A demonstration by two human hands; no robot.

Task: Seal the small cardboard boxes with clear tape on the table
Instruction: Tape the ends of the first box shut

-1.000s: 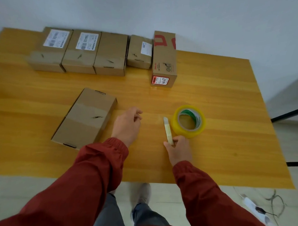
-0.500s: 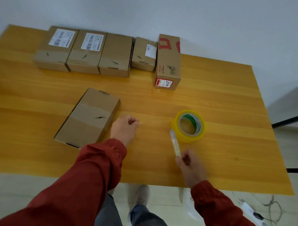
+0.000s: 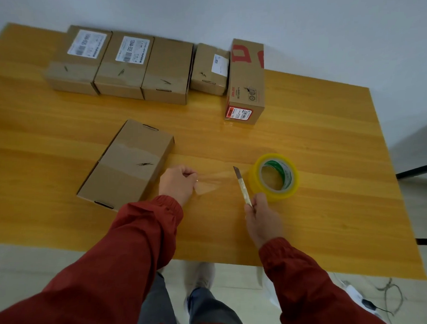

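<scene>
Clear tape strip (image 3: 209, 184) was pinched in the left hand (image 3: 178, 185) and might fold onto itself before reaching the cardboard box (image 3: 127, 162); the right hand (image 3: 263, 218) gripped a bare-bladed utility knife (image 3: 242, 187).

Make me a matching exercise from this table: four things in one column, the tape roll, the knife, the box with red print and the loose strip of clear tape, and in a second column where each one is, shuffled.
Column one:
1. tape roll
2. knife
3. box with red print
4. clear tape strip

Column two:
A. at the right end of the far row of boxes
B. gripped by the right hand
C. pinched by the left hand
D. lying flat on the table, just right of the knife

Pairs: 1-D, 2-B, 3-A, 4-C
</scene>
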